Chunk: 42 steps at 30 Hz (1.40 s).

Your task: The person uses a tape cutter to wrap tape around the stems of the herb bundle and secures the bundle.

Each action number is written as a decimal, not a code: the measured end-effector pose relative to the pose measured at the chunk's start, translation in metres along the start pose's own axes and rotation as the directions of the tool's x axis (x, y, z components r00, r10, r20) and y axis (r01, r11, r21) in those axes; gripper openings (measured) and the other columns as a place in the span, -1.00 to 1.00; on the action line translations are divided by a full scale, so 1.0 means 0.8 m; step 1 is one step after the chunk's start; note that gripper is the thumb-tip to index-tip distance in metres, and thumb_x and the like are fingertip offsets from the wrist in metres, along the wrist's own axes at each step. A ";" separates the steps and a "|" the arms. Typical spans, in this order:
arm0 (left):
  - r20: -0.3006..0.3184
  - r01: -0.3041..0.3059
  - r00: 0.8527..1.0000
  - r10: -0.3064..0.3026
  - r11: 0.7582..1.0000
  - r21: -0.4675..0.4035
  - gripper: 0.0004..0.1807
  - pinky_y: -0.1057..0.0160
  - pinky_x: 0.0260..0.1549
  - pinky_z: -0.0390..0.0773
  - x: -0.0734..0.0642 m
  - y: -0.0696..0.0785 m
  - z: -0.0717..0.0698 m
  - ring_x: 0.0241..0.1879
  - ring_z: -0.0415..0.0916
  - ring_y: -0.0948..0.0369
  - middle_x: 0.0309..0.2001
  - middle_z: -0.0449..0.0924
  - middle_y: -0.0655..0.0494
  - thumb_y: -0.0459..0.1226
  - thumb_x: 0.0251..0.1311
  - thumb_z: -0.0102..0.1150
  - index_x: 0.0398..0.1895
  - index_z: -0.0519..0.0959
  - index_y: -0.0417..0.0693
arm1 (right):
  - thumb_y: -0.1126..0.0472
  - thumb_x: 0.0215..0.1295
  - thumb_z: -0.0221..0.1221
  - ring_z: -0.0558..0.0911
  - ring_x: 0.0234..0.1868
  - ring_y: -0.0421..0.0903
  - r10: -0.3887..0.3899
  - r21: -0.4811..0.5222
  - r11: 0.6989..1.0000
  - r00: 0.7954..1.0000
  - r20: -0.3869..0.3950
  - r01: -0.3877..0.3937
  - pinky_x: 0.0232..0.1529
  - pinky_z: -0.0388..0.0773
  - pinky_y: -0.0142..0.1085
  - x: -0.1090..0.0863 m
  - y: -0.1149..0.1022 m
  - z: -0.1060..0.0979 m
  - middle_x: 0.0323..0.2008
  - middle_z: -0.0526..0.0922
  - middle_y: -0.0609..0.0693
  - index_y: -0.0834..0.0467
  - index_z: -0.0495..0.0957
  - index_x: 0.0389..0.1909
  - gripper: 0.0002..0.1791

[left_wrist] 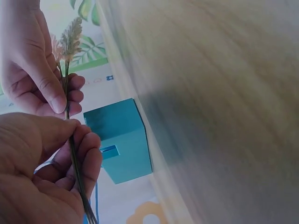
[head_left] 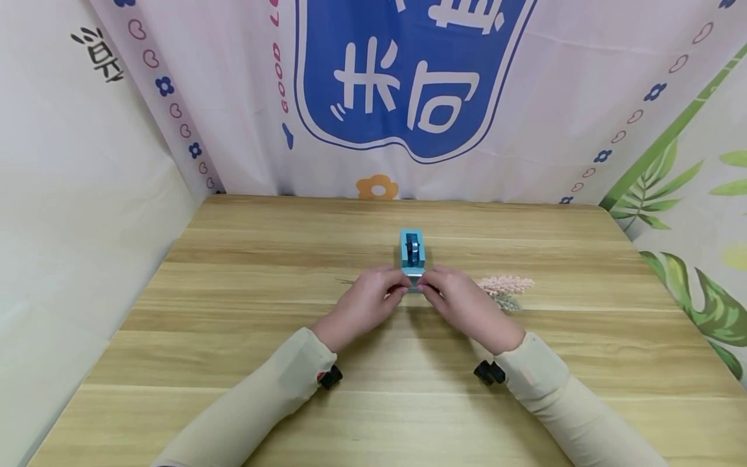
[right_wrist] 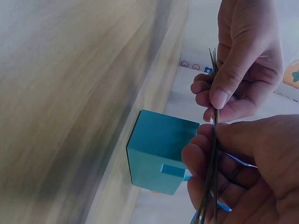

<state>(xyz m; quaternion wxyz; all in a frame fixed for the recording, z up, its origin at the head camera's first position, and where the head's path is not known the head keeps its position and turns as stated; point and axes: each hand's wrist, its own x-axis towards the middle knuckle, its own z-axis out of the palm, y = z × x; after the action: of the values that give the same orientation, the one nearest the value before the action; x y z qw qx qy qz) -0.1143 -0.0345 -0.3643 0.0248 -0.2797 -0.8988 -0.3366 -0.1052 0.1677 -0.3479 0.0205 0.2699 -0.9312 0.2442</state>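
A thin bundle of dried flower stems [left_wrist: 77, 163] runs across both hands. My left hand [head_left: 367, 295] pinches it between thumb and fingers, with the bare stem ends sticking out on the left. Close beside it, my right hand [head_left: 461, 301] pinches the same stems nearer the heads. Pink flower heads [head_left: 506, 284] and a grey-green head [head_left: 508, 303] extend beyond the right hand. In the right wrist view, a small shiny bit [right_wrist: 211, 120] shows on the stems between the two thumbs. Just beyond the fingertips stands a blue tape dispenser [head_left: 412, 243], partly covered by the hands.
The wooden table [head_left: 245, 311] ends at a printed curtain [head_left: 327, 172] along the back. White cloth [head_left: 70, 194] hangs at the left and leaf-patterned cloth [head_left: 683, 214] at the right. Small black devices [head_left: 489, 372] sit at both wrists.
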 end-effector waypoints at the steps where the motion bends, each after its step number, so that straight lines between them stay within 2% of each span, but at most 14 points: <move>1: 0.007 0.001 1.000 -0.001 1.000 0.002 -0.88 0.34 -0.23 0.62 0.000 0.000 0.000 -0.25 0.57 0.28 -0.15 0.75 0.08 -0.33 0.43 0.27 -0.11 0.77 -0.09 | 0.23 0.55 0.18 0.54 -0.32 -0.22 0.001 -0.002 1.000 1.000 0.002 -0.001 -0.25 0.54 -0.30 0.000 -0.001 0.000 -0.23 0.74 0.00 0.18 0.72 -0.12 -0.84; 8: 0.036 -0.009 0.999 0.009 1.000 0.014 -0.86 0.33 -0.24 0.61 0.002 0.002 -0.002 -0.25 0.55 0.26 -0.17 0.74 0.04 -0.33 0.47 0.22 -0.13 0.76 -0.16 | 0.24 0.51 0.23 0.53 -0.35 -0.23 -0.007 -0.033 0.999 1.000 -0.008 0.007 -0.29 0.54 -0.33 0.001 -0.003 0.001 -0.27 0.71 -0.05 0.17 0.71 -0.16 -0.89; 15: 0.011 -0.021 1.000 0.021 1.000 -0.016 -0.89 0.32 -0.22 0.61 0.002 0.000 0.000 -0.24 0.56 0.25 -0.19 0.73 0.03 -0.35 0.44 0.25 -0.16 0.76 -0.16 | 0.26 0.48 0.26 0.58 -0.31 -0.23 -0.027 -0.038 0.999 1.000 -0.005 0.026 -0.24 0.58 -0.30 0.002 -0.001 0.001 -0.25 0.72 -0.05 0.16 0.72 -0.17 -0.91; 24: 0.030 0.031 0.999 -0.030 0.999 -0.041 -0.92 0.35 -0.24 0.60 0.000 0.003 -0.001 -0.25 0.52 0.24 -0.19 0.70 0.07 -0.36 0.40 0.30 -0.16 0.76 -0.12 | 0.28 0.44 0.30 0.50 -0.37 -0.25 -0.029 -0.026 0.999 0.999 0.023 0.030 -0.31 0.51 -0.36 0.004 -0.001 -0.001 -0.34 0.66 -0.10 0.13 0.71 -0.24 -0.95; 30: 0.029 0.018 0.999 -0.017 0.999 -0.037 -0.92 0.36 -0.26 0.56 0.001 0.002 0.000 -0.26 0.49 0.24 -0.22 0.70 0.07 -0.35 0.40 0.30 -0.19 0.76 -0.15 | 0.30 0.43 0.30 0.51 -0.36 -0.25 -0.056 -0.033 0.998 0.998 0.025 0.057 -0.28 0.53 -0.36 0.004 0.000 0.002 -0.36 0.67 -0.10 0.16 0.73 -0.26 -0.94; 33: 0.029 0.019 0.999 -0.018 0.999 -0.042 -0.92 0.36 -0.27 0.55 0.001 -0.001 0.001 -0.27 0.48 0.24 -0.23 0.69 0.07 -0.35 0.40 0.30 -0.20 0.76 -0.15 | 0.29 0.42 0.31 0.54 -0.35 -0.25 -0.031 -0.025 0.999 0.999 0.039 0.032 -0.27 0.56 -0.35 0.005 0.001 0.002 -0.33 0.69 -0.09 0.16 0.74 -0.23 -0.95; 39: 0.037 0.060 0.998 -0.058 0.996 -0.060 -0.92 0.36 -0.32 0.50 0.002 -0.007 0.002 -0.32 0.45 0.23 -0.30 0.62 0.07 -0.35 0.40 0.30 -0.22 0.75 -0.18 | 0.28 0.45 0.29 0.53 -0.35 -0.22 0.047 -0.029 0.999 0.996 0.070 -0.045 -0.26 0.55 -0.32 0.003 0.005 -0.001 -0.32 0.68 -0.10 0.15 0.73 -0.19 -0.94; 42: 0.050 0.070 0.996 -0.067 0.996 -0.056 -0.94 0.35 -0.31 0.54 0.003 -0.008 0.001 -0.32 0.47 0.24 -0.31 0.63 0.07 -0.37 0.37 0.33 -0.24 0.76 -0.17 | 0.28 0.44 0.29 0.53 -0.37 -0.23 0.052 -0.037 0.998 0.995 0.082 -0.049 -0.26 0.56 -0.31 0.001 0.007 -0.001 -0.35 0.68 -0.11 0.14 0.72 -0.24 -0.95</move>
<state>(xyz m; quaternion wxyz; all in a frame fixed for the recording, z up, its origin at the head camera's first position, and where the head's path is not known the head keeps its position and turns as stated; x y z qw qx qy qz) -0.1196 -0.0363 -0.3681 -0.0166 -0.2574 -0.8980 -0.3564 -0.1091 0.1720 -0.3497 -0.0195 0.2559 -0.9419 0.2167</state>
